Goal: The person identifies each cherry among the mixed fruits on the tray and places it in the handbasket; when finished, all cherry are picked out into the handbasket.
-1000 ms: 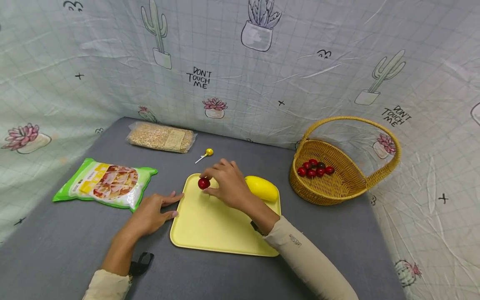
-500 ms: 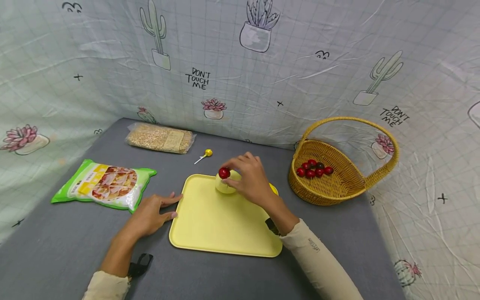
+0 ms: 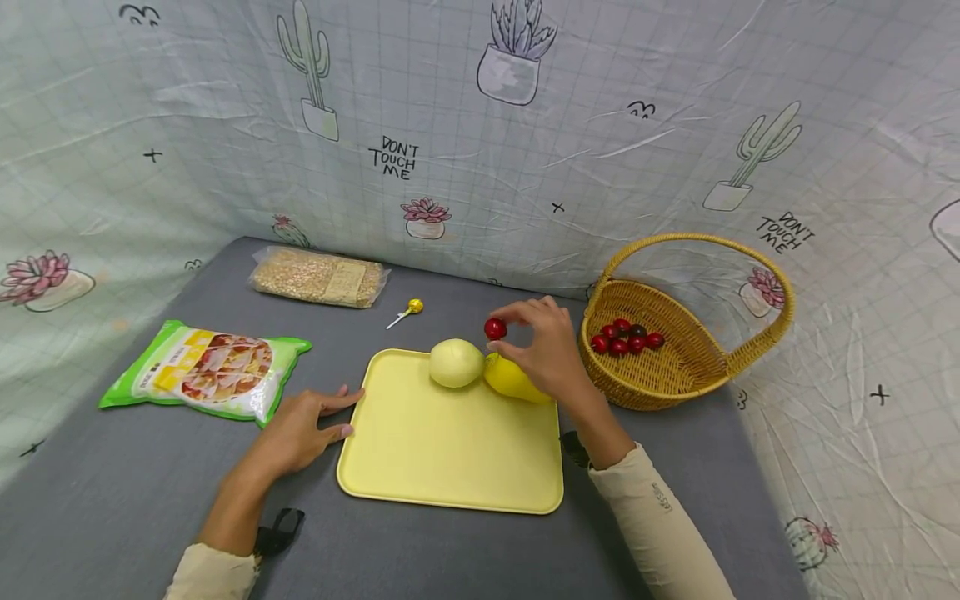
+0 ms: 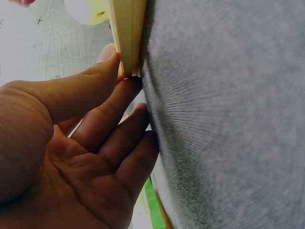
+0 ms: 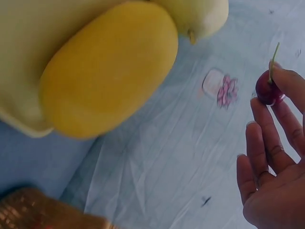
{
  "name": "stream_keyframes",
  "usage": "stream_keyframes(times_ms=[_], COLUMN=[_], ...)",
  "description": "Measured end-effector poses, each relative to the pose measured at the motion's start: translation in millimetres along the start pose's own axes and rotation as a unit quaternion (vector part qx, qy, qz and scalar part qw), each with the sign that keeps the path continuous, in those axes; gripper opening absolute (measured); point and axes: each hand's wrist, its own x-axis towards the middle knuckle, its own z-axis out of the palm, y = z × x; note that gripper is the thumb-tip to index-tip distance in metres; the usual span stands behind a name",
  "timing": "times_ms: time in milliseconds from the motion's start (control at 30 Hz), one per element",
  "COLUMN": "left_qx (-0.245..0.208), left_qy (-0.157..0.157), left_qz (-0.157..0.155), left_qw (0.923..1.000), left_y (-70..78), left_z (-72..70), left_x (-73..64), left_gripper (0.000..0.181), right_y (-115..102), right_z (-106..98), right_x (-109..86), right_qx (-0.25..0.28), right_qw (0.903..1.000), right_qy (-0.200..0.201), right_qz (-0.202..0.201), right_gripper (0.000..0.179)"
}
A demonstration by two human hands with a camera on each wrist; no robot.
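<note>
A dark red cherry (image 3: 495, 328) with a thin green stem is pinched between thumb and fingertips of my right hand (image 3: 550, 350). This hand is raised above the far right corner of the yellow tray (image 3: 450, 450), over a yellow mango-shaped fruit (image 5: 112, 71). Beside that fruit, a pale green round fruit (image 3: 456, 363) sits on the tray's far side. My left hand (image 3: 303, 427) touches the tray's left edge, thumb and forefinger spread apart. In the left wrist view, the thumb and fingertips rest against the tray's rim (image 4: 128, 38).
A wicker basket (image 3: 645, 393) with a tall handle stands at the right, several cherries (image 3: 626, 340) inside. Behind the tray lie a yellow lollipop (image 3: 413, 307) and a bag of grains (image 3: 318, 277). A green-and-white food bag (image 3: 210, 371) lies at the left.
My right hand has carried the cherry rightward and up from the tray's far left, uncovering the pale green fruit. My left hand has stayed at the tray's edge.
</note>
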Motion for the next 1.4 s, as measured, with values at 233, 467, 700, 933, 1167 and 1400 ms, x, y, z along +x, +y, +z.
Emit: stream_keyframes(times_ms=[233, 467, 700, 933, 1167, 1400], left_qx=[0.002, 0.004, 0.004, -0.001, -0.004, -0.002], left_qy=[-0.003, -0.005, -0.005, -0.008, -0.006, 0.002], left_qz=[-0.005, -0.006, -0.005, -0.004, -0.002, 0.005], left_qw=[1.0, 1.0, 1.0, 1.0, 1.0, 1.0], left_y=[1.6, 2.3, 1.7, 1.9, 1.6, 0.9], left_z=[-0.4, -1.1, -1.7, -1.2, -0.9, -0.6], left_x=[-0.4, -0.5, -0.5, -0.7, -0.5, -0.4], left_gripper=[0.054, 0.055, 0.055, 0.054, 0.054, 0.054], right_y=[21.4, 43.0, 69.6, 100.7, 130.2, 154.9], right_z=[-19.8, -38.7, -55.5, -72.3, -85.7, -94.0], right_x=[-7.0, -16.6, -27.8, -41.3, -53.6, -63.8], right_qx=[0.007, -0.013, -0.011, -0.003, -0.034, -0.061], right_qw=[0.9987, 0.9959, 0.9904, 0.9774, 0.9623, 0.9498], right_qy=[0.034, 0.065, 0.097, 0.112, 0.113, 0.101], right_qz=[0.037, 0.062, 0.099, 0.179, 0.245, 0.289], right_gripper=[0.038, 0.039, 0.038, 0.039, 0.042, 0.044])
